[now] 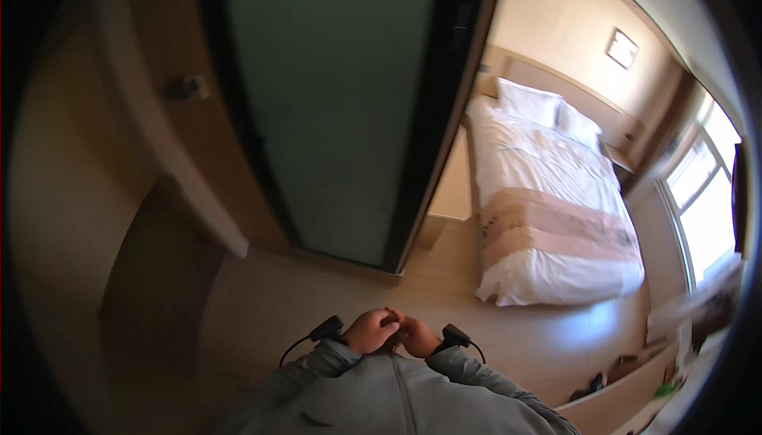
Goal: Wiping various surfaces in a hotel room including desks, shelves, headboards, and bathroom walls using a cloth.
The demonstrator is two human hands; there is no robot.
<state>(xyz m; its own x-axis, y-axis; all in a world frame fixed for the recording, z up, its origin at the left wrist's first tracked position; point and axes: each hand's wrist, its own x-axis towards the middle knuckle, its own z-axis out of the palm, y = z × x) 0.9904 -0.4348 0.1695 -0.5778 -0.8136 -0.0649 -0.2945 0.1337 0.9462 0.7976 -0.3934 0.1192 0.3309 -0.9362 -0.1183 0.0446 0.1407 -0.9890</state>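
My left hand (368, 331) and my right hand (418, 335) meet in front of my grey zipped jacket (373, 395). Their fingers are curled and pressed against each other. Whatever lies between them, if anything, is hidden. Around each wrist sits a black strapped device, the left one (325, 328) and the right one (455, 336) both trailing a thin black cable. Neither hand touches any furniture.
Ahead stands a dark-framed frosted glass panel (333, 102), with a wooden door frame (178, 117) to its left. A bed (548, 161) with white covers and a pink runner is at the right, near a bright window (698, 197). Cluttered wooden furniture (627, 387) lines the lower right.
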